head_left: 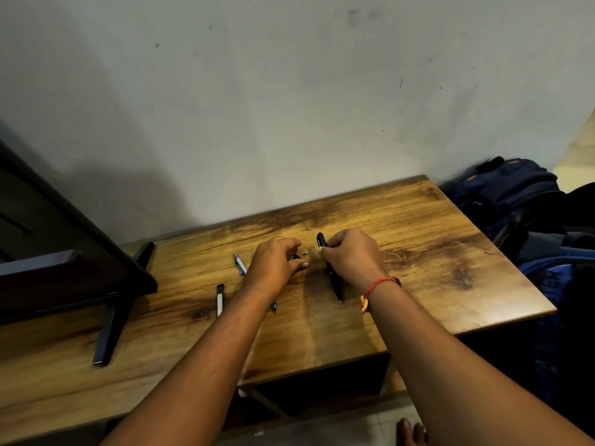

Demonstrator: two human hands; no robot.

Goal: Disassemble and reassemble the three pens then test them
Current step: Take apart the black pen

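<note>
My right grip (351, 252) pinches the black pen (335, 281) mid-frame, long axis running top to bottom. My left grip (277, 262), just left of it, curls over something dark on the desk (418, 236), hold unclear.

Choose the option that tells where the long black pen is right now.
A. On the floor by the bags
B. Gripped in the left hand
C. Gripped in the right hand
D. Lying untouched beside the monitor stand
C: the right hand has its fingers curled round the long black pen, whose two ends stick out above and below that hand over the table.
</note>
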